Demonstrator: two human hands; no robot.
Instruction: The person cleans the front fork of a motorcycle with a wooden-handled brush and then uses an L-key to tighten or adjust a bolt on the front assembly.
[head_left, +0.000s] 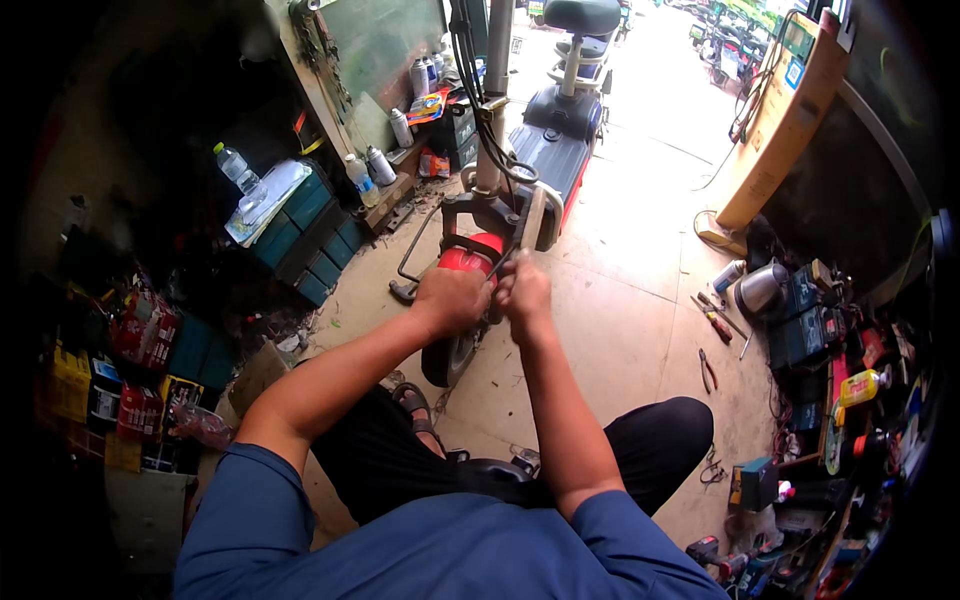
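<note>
Low over the pale tiled floor [640, 290], both bare hands meet at the front of a small electric scooter with a red front mudguard [472, 256] and a black front tyre [447, 355]. The left hand [453, 298] is curled shut, its knuckles up, resting on or just above the mudguard beside the fork; what it grips is hidden under the fingers. The right hand [524, 290] is closed too, just beside the left and nearly touching it, and seems to pinch a thin black cable [503, 262] that runs up toward the grey steering column [493, 120], though the view is too small to be sure. The scooter stands upright, its dark blue deck [548, 150] and black padded saddle [581, 14] stretching away from the person. To the left, a stack of teal plastic boxes [305, 235] carries a clear water bottle [234, 166]. To the right, red-handled pliers [707, 370] lie on the floor near a shiny metal kettle [760, 288].
</note>
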